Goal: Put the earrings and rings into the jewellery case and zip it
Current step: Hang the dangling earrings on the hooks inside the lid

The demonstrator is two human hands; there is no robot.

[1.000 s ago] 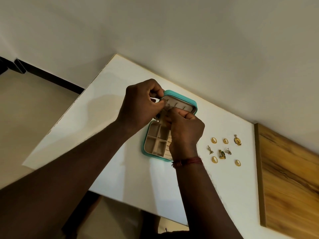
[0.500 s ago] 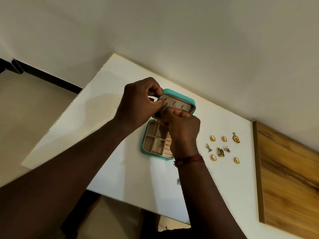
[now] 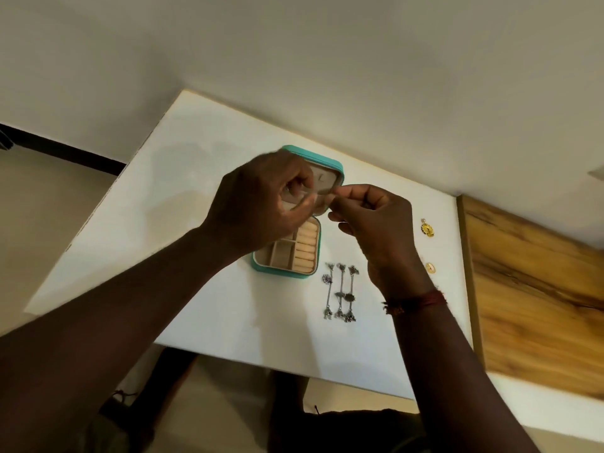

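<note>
While the hands were bunched together over the case half a second ago, they have now parted sideways. On the white tabletop, the left hand stays at the raised lid. Its grip is curled in against the beige inner panel. Blur means I cannot tell whether it pinches anything.

The teal zip-round jewellery case with beige lining is open, base flat and lid up. The padded ring rolls and side compartments are now uncovered and look empty.

Just right of the base, three long silver dangle earrings lie side by side. They were not visible before, probably hidden under the forearm.

The right hand has come off the base and now sits right of the lid. Its grip has thumb and forefinger tips pressed together beside the lid edge. I cannot tell whether a small piece sits between them.

Further right, a gold flower-shaped earring and a small gold ring show past the wrist. The other gold pieces seen earlier are now hidden behind that hand. A brown wood-grain panel edges the tabletop.

Judgement: loading has barely begun, probably with one earring being fitted to the lid. Nearly everything is still outside, and the zip is not yet touched.
</note>
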